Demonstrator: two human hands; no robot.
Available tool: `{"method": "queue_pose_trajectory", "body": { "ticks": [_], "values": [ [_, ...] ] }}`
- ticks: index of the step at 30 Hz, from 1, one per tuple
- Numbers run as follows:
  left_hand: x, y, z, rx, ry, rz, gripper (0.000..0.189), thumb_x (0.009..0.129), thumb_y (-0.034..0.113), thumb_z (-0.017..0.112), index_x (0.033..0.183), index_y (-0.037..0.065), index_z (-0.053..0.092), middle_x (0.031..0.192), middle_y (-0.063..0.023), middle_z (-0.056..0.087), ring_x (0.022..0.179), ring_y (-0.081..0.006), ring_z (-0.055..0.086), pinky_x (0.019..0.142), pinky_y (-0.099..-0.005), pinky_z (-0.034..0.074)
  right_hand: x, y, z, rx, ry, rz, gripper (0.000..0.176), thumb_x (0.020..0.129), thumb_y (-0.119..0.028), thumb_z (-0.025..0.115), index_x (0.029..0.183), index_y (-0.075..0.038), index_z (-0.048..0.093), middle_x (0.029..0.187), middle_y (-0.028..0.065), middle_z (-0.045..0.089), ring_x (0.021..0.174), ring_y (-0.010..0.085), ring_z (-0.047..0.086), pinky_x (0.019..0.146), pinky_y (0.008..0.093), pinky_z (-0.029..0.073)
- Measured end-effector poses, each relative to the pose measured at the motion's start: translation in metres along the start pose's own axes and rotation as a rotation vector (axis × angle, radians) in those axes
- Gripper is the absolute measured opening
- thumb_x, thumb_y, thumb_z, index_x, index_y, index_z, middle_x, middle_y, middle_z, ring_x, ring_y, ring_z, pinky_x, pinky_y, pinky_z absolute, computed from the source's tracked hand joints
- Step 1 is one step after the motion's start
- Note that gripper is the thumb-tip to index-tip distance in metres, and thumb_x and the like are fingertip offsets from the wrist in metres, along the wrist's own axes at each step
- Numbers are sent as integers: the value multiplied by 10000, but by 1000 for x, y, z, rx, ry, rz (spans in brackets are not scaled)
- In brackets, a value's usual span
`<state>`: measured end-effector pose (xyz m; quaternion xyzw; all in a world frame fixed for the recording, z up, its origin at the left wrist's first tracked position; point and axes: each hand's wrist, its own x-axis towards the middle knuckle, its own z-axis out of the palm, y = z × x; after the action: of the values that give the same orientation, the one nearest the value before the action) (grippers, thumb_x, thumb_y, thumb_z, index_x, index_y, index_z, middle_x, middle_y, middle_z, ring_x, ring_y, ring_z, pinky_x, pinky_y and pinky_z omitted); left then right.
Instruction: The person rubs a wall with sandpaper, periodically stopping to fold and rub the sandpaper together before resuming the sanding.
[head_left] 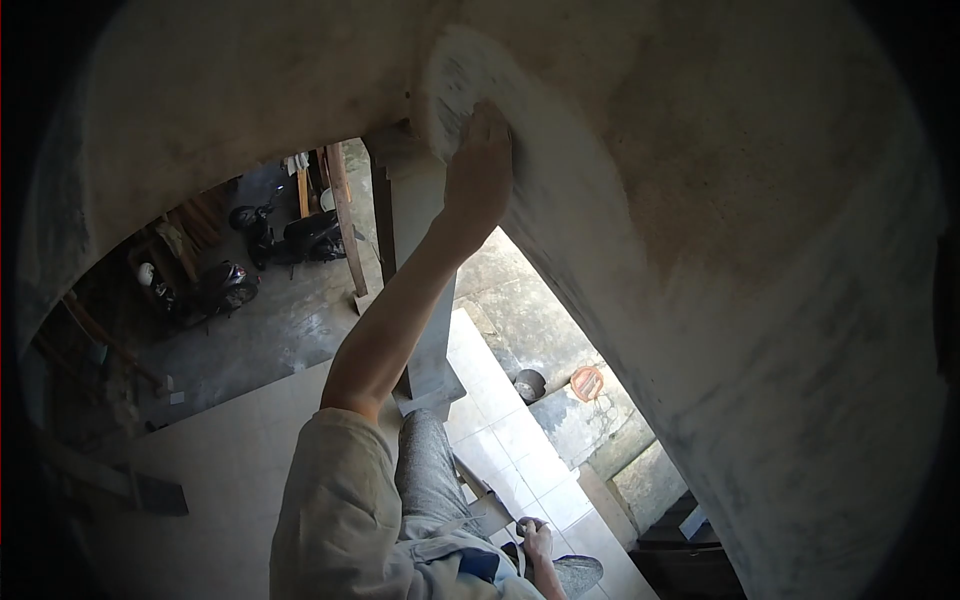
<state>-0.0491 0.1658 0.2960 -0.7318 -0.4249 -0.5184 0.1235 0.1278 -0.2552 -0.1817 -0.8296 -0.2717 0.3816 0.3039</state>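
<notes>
My left hand (482,165) is raised and pressed against a rough plastered surface (560,210), beside a pale patch (462,80) with grey smears. Its fingers are curled, and whatever they hold is hidden behind them. Low down at my side, my right hand (540,545) is closed around a small dark thing that I cannot make out. The grey sleeve (340,500) of my left arm and my grey trousers (428,465) show below.
A grey post (425,340) stands behind my left forearm. Far below are white floor tiles (515,440), a dark bucket (529,385), an orange-brown basin (587,383) and two parked motorbikes (310,238). The plastered surface slopes down along the right.
</notes>
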Motion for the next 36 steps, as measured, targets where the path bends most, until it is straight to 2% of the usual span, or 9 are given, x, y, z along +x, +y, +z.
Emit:
{"method": "queue_pose_trajectory", "body": {
  "ticks": [4,8,16,20,24,27,31,34,36],
  "values": [
    [-45,17,-2,88,51,207,457,880,-43,485,1301,-156,348,1322,-322,423,1222,-422,473,1017,-384,460,9,6,6,46,-16,-31,274,915,-158,467,936,-20,704,853,122,704,819,213,669,780,340,494],
    [-2,-8,1,-26,-7,3,452,884,-33,483,1295,-161,346,1300,-319,436,1213,-422,476,1014,-376,465,5,8,2,-20,-28,-28,290,906,-169,478,967,-14,715,896,137,715,829,215,676,792,320,505],
    [-32,-13,1,-30,27,124,434,916,-4,434,1325,-121,348,1362,-297,395,1263,-403,433,1051,-399,419,15,18,17,19,-14,-60,287,919,-176,466,946,-27,709,880,132,709,839,218,672,788,337,497],
    [-12,-17,-8,-186,-120,-56,451,914,-11,420,1343,-114,327,1366,-294,388,1297,-400,397,1079,-407,388,4,13,8,-28,-3,-35,296,915,-201,477,946,-34,719,888,125,718,833,211,678,784,328,504],
    [-55,7,-10,-51,-25,100,417,918,-8,412,1321,-103,363,1360,-275,401,1282,-394,417,1048,-393,419,5,13,15,1,-8,-29,294,919,-206,478,947,-42,721,888,124,717,843,207,676,784,327,503],
    [-33,-14,-3,-27,60,148,411,912,-10,418,1306,-120,370,1360,-271,403,1269,-397,430,1030,-378,440,13,17,13,-43,-33,-18,293,916,-212,482,943,-47,723,901,123,717,854,210,677,795,324,502],
    [-9,-14,-8,-72,-128,-76,465,896,-19,444,1334,-123,330,1362,-267,403,1252,-406,445,1026,-387,443,-1,5,7,-38,-18,-14,289,910,-228,492,950,-65,727,907,118,718,864,216,677,807,327,501],
    [-51,4,-9,122,19,191,468,877,-29,478,1318,-119,349,1350,-279,405,1253,-398,438,1020,-392,450,1,6,13,-19,-5,-11,291,906,-228,495,953,-58,726,911,124,718,878,221,676,809,332,501],
    [-39,-3,-12,12,-1,131,467,879,-30,469,1321,-115,347,1351,-280,405,1262,-394,429,1017,-392,453,5,9,19,-7,0,-35,291,903,-225,495,952,-54,725,906,130,717,882,221,676,807,333,502]
  ]
}}
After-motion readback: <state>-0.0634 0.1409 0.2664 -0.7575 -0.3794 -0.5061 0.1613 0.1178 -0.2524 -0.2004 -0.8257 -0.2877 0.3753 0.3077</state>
